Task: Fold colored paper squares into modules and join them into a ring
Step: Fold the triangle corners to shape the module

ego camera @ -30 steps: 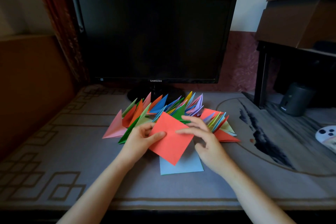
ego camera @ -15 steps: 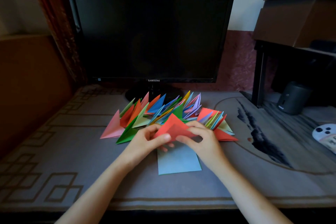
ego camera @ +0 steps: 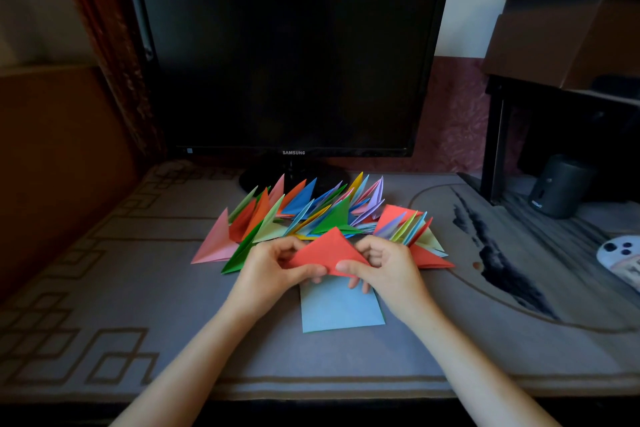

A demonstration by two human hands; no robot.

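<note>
Just above the tabletop, your left hand and right hand pinch the red paper folded into a triangle, aligning edges; finished modules wait at 12 o'clock.

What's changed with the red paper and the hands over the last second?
The red paper went from an open square held flat to a triangle folded corner to corner, and it was lifted slightly. The left hand and right hand closed in and now pinch its lower edge. The light blue sheet, the pile of folded modules and the monitor stayed put.
</note>
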